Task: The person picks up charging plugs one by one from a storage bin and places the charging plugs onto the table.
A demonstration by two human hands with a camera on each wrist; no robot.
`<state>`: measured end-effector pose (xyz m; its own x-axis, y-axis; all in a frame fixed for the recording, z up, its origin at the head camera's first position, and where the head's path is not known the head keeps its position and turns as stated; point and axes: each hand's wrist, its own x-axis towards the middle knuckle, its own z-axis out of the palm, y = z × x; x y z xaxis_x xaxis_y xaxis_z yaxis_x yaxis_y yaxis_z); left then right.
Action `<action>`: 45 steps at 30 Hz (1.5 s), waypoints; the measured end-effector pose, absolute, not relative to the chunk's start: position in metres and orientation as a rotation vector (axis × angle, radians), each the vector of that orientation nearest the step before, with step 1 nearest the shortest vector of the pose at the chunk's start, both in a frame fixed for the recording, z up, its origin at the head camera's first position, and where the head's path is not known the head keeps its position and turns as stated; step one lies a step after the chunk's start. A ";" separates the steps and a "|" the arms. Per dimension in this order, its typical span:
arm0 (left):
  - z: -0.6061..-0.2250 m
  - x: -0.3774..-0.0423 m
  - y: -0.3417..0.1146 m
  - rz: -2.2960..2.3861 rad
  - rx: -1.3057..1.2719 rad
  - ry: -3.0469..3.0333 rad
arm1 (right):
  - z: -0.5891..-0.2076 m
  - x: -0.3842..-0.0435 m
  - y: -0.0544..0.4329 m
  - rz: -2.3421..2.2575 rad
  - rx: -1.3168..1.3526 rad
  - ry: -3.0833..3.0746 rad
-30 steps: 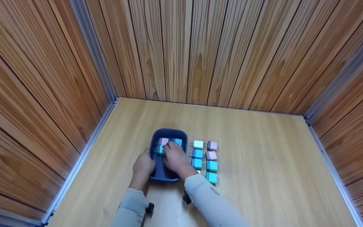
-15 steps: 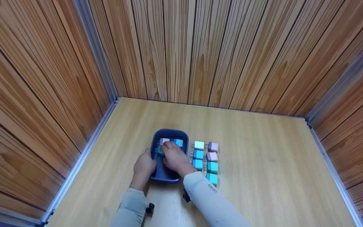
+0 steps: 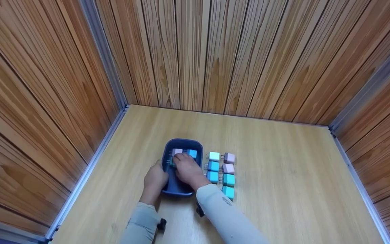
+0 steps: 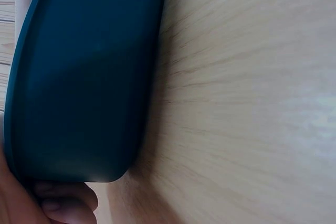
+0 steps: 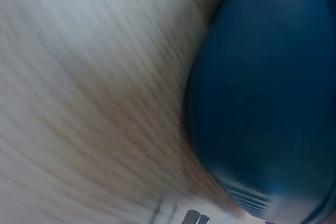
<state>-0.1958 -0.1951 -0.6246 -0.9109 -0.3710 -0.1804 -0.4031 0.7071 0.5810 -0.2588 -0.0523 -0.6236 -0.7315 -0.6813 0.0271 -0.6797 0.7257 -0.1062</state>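
Observation:
In the head view a dark blue plastic bin (image 3: 178, 195) stands on the table. My left hand (image 3: 155, 178) grips its left rim; the left wrist view shows fingers (image 4: 68, 205) curled beneath the lip of the bin (image 4: 89, 77). Inside the bin my right hand (image 3: 188, 169) pinches a green plug adapter (image 3: 172, 162), mostly covered by the fingers. Just beyond lie a pink plug adapter (image 3: 177, 151) and a blue plug adapter (image 3: 192, 153). In the right wrist view only the bin's outer wall (image 5: 262, 93) shows, the hand being out of sight.
Right of the bin, plug adapters stand in two columns, among them a pale mint one (image 3: 214, 156), a blue one (image 3: 213, 166), a pink one (image 3: 228, 168) and a teal one (image 3: 228, 193). Metal prongs (image 5: 194, 217) show low in the right wrist view. Wood-panelled walls (image 3: 195, 54) enclose the table.
My right hand's fingers have shifted slightly left, covering more of the green plug adapter. The left hand stays on the rim.

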 end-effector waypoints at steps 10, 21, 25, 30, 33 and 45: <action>-0.625 -0.197 -0.195 1.005 -0.647 2.855 | -0.624 -0.258 -0.053 -0.130 -1.239 2.952; -0.625 -0.197 -0.194 1.001 -0.656 2.834 | -0.622 -0.258 -0.053 -0.203 -1.127 2.890; -0.625 -0.197 -0.194 0.992 -0.663 2.827 | -0.624 -0.258 -0.053 -0.208 -1.116 2.894; -0.625 -0.196 -0.194 0.992 -0.651 2.847 | -0.626 -0.257 -0.053 -0.207 -1.141 2.928; -0.625 -0.195 -0.193 0.994 -0.650 2.854 | -0.626 -0.257 -0.053 -0.201 -1.163 2.945; -0.622 -0.197 -0.193 0.975 -0.705 2.821 | -0.618 -0.256 -0.054 -0.212 -1.089 2.964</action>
